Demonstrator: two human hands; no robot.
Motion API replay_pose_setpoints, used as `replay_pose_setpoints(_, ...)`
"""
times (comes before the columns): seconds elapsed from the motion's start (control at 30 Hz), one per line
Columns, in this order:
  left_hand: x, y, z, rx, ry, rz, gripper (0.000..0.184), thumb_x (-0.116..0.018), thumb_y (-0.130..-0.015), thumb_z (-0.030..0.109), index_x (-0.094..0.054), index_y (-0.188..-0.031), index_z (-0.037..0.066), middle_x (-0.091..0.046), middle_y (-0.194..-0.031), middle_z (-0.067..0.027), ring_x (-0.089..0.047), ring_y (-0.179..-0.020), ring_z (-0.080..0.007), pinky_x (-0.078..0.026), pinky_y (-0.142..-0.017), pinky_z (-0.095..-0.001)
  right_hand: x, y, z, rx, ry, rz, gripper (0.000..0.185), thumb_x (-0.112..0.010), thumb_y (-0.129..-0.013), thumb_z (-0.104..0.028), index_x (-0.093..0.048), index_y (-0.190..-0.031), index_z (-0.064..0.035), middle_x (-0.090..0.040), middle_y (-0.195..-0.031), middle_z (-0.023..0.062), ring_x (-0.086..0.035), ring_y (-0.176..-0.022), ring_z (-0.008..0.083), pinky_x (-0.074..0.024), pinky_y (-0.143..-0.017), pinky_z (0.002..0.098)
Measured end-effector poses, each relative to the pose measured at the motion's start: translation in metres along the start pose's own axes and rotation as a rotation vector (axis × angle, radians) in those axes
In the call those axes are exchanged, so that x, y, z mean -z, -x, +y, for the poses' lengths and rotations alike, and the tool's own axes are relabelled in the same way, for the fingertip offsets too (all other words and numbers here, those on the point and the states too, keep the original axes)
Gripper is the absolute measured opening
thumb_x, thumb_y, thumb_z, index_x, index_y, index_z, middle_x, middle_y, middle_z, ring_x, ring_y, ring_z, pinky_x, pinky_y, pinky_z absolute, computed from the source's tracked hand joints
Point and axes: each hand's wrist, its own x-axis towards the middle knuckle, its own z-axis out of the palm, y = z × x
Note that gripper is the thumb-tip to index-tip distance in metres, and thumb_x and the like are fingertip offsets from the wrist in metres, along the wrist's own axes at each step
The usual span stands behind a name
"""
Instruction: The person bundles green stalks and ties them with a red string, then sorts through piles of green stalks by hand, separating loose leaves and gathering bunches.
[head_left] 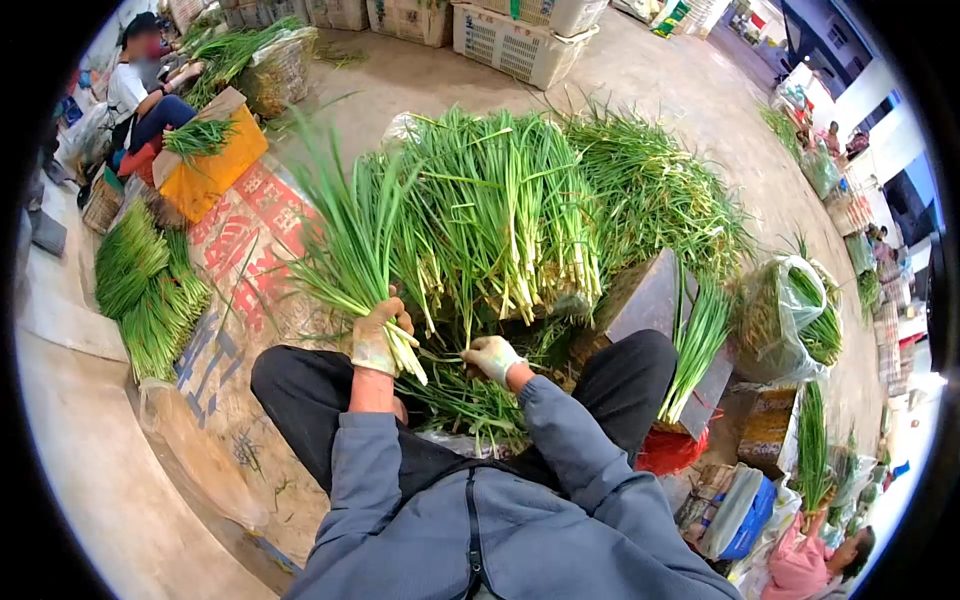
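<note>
My left hand (378,338), in a pale stained glove, is closed around a bunch of green stalks (365,240); their white ends stick out below the fingers and the leaves fan up to the left. To its right, my right hand (492,358), also gloved, pinches the lower end of a thin stalk (468,310). A large heap of stalks (510,200) stands just in front of both hands, white ends toward me. Loose leaves (465,400) lie between my knees, below the hands.
Another heap (650,190) spreads at the right. A small bunch (697,350) rests on a dark box (640,290) by my right knee. Sorted bundles (150,290) lie at the left. One person (135,90) sits upper left, another (800,560) lower right. Crates (520,45) stand behind.
</note>
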Motion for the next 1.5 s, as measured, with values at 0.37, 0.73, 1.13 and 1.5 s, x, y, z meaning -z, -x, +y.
replay_pose_setpoints(0.37,-0.015,0.017,0.001,0.107,-0.301,0.023,0.035,-0.073,-0.083,0.012,-0.063,-0.113,-0.004,-0.072,-0.105,-0.0178,-0.074,-0.083,-0.0250,-0.061,-0.054,-0.0340,-0.019,0.087,-0.021,0.185,-0.537,-0.374,0.033,-0.060,-0.095,-0.016,-0.057,-0.123,0.0013,-0.057,-0.081,0.0004,-0.048,-0.060,0.0081,-0.0388,-0.054,0.0226)
replay_pose_setpoints(0.73,-0.007,0.022,-0.008,0.148,-0.286,-0.130,0.037,-0.075,-0.078,0.007,-0.067,-0.111,-0.009,-0.073,-0.098,-0.0161,-0.072,-0.082,-0.0276,-0.060,-0.075,-0.0366,-0.031,0.086,-0.054,0.261,0.037,-0.272,0.025,-0.059,-0.095,-0.021,-0.063,-0.111,-0.0016,-0.063,-0.078,0.0019,-0.054,-0.058,0.0096,-0.0454,-0.054,0.0272)
replay_pose_setpoints(1.13,-0.006,0.023,0.012,0.007,-0.177,-0.062,0.042,-0.084,-0.073,0.010,-0.066,-0.108,-0.005,-0.071,-0.097,-0.0152,-0.071,-0.079,-0.0269,-0.060,-0.070,-0.0399,0.001,0.075,-0.004,0.317,-0.438,0.224,0.027,-0.058,-0.099,-0.022,-0.065,-0.108,0.0014,-0.067,-0.086,0.0073,-0.062,-0.072,0.0144,-0.0515,-0.066,0.0280)
replay_pose_setpoints(1.5,-0.009,0.031,0.020,-0.022,-0.164,-0.112,0.044,-0.083,-0.075,0.007,-0.065,-0.114,-0.003,-0.071,-0.102,-0.0141,-0.072,-0.083,-0.0260,-0.062,-0.071,-0.0393,-0.045,0.051,-0.032,0.595,0.351,-0.027,0.041,-0.073,-0.084,-0.016,-0.065,-0.121,-0.0018,-0.071,-0.109,0.0164,-0.069,-0.100,0.0311,-0.0540,-0.086,0.0382)
